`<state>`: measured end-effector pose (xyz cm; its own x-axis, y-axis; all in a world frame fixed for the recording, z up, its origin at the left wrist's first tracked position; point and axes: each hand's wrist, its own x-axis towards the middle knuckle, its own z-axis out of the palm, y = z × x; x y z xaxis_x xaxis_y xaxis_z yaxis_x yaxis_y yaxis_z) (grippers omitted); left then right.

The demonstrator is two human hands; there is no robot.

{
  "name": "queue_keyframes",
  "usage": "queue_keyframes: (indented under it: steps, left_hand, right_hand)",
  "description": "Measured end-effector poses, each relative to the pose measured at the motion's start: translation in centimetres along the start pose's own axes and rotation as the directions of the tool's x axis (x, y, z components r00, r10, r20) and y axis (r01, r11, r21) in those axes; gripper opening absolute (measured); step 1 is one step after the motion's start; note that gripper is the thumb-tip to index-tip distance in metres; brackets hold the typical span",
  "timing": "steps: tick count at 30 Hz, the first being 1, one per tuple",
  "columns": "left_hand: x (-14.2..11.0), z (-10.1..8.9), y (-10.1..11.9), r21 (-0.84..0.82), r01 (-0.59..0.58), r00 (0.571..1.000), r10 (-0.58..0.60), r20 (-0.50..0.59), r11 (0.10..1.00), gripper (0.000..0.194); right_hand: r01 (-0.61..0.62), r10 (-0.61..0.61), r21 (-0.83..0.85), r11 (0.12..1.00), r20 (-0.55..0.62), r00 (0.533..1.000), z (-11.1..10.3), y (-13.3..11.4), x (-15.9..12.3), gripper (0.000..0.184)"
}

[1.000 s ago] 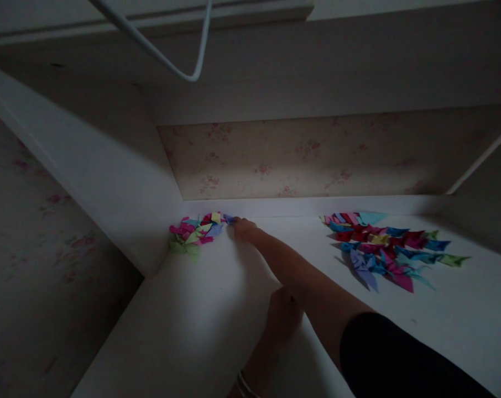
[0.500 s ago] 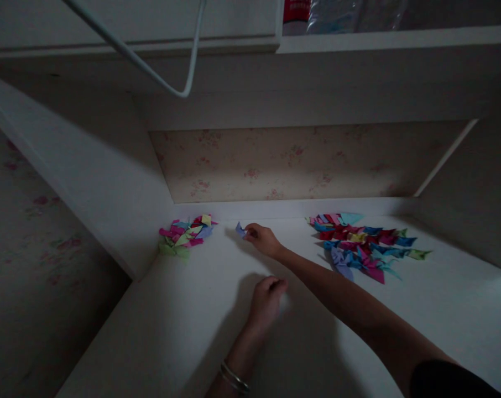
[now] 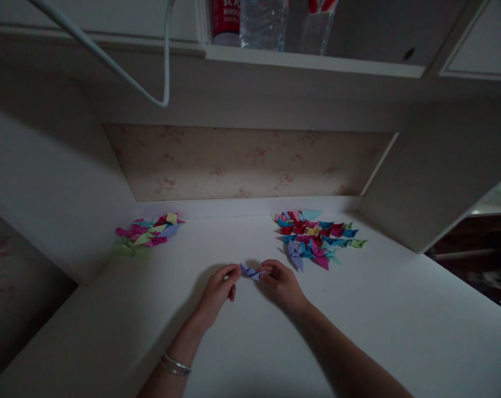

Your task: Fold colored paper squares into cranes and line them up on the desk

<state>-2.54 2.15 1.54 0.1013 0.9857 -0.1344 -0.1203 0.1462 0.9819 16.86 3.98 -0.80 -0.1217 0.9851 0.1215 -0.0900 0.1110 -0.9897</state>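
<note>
A small lilac folded paper piece (image 3: 250, 272) lies at the middle of the white desk (image 3: 358, 309). My right hand (image 3: 282, 283) pinches its right end. My left hand (image 3: 218, 288), with bangles on the wrist, has its fingertips closed at the piece's left end. A small heap of coloured folded papers (image 3: 149, 232) sits at the back left corner. A larger spread of coloured folded paper pieces (image 3: 314, 236) lies at the back right, just beyond my right hand.
A floral-papered back panel (image 3: 242, 163) closes the desk recess, with white side walls left and right. A shelf above holds a red can (image 3: 225, 19) and a clear bottle (image 3: 262, 22). A white cable (image 3: 109, 55) loops down at the upper left.
My right hand drew back from the left heap to the desk's middle, bringing the lilac piece with it. My left hand came up to meet it. The view tilted up and right.
</note>
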Motion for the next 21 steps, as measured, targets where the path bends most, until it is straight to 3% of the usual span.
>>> queue_keyframes:
  steps: [3,8,13,17,21]
  left_hand:
    - [0.12,0.05,-0.50,0.096,-0.029,0.999,0.026,0.027,0.995,0.045]
    - [0.06,0.22,-0.72,0.095,-0.060,0.998,0.062,-0.020,0.994,0.042]
    - [0.09,0.00,-0.93,0.181,-0.090,0.994,0.077,0.075,0.979,0.035]
    - [0.03,0.10,-0.80,0.219,-0.069,0.997,0.061,0.043,0.973,0.036]
    - [-0.21,0.34,-0.56,0.210,-0.060,0.998,0.060,0.004,0.976,0.037]
  right_hand:
    - [0.033,-0.033,0.011,0.999,0.029,0.999,0.00,0.24,-0.30,0.032]
    - [0.021,-0.023,0.070,0.997,0.030,0.999,-0.25,0.08,-0.49,0.033]
    - [0.026,-0.033,0.090,0.996,0.080,0.996,-0.27,-0.47,-0.79,0.032]
    - [-0.006,0.003,0.125,0.992,0.019,1.000,-0.05,-0.33,-0.71,0.040]
    - [-0.007,0.008,0.044,0.999,-0.013,1.000,-0.04,0.22,-0.68,0.037]
